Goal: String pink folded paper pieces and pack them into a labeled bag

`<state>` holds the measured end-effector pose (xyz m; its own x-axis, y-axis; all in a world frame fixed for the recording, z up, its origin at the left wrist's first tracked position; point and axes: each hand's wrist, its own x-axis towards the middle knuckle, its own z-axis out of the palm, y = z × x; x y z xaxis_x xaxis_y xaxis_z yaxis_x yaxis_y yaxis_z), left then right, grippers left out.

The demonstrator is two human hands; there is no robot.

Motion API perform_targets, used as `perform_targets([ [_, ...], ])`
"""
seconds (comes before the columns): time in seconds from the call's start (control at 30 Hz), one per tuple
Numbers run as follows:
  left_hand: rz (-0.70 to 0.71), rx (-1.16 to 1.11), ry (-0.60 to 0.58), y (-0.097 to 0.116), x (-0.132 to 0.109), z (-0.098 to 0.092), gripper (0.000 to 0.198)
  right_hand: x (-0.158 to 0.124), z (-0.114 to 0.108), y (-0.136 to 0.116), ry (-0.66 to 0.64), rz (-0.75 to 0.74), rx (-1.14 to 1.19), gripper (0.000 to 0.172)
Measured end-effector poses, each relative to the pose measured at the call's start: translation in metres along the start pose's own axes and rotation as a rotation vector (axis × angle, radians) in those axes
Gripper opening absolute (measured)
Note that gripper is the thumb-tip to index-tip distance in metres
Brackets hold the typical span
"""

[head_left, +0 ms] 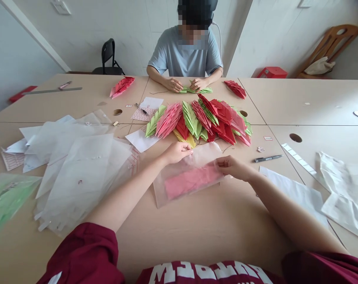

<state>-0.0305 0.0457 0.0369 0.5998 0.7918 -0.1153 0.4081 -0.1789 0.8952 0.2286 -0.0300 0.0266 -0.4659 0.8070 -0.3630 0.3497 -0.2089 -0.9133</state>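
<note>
A frosted plastic bag [161, 194] lies in front of me, with flat pink folded paper [191, 180] inside it. At the bag's upper left edge, my left hand [179, 153] pinches the plastic. On the right side my right hand [228, 166] is closed on the bag's edge, close to the end of the pink paper. Just beyond both hands sits a heap of folded paper pieces [196, 118] in red, pink, green and a little yellow.
Many frosted plastic bags [81, 173] are spread on the left, with a bag of green paper [10, 201] beside them. A pen [267, 158] and white packaging [344, 189] lie to the right. Across the table, a person in a blue shirt [186, 55] handles green folded paper [195, 90].
</note>
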Motion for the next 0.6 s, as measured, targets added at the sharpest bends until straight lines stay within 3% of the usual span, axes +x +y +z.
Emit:
perform_targets([
  [0.3, -0.095, 0.011, 0.038, 0.003, 0.007, 0.007, 0.020, 0.021, 0.005, 0.007, -0.172, -0.054, -0.059, 0.053],
  [0.47, -0.063, 0.075, 0.046, -0.004, 0.012, 0.010, 0.019, 0.022, 0.005, 0.006, -0.297, -0.050, -0.087, 0.049],
  [0.6, -0.001, 0.121, 0.057, -0.010, 0.015, 0.007, 0.016, 0.022, 0.003, 0.007, -0.256, -0.018, -0.169, 0.039],
])
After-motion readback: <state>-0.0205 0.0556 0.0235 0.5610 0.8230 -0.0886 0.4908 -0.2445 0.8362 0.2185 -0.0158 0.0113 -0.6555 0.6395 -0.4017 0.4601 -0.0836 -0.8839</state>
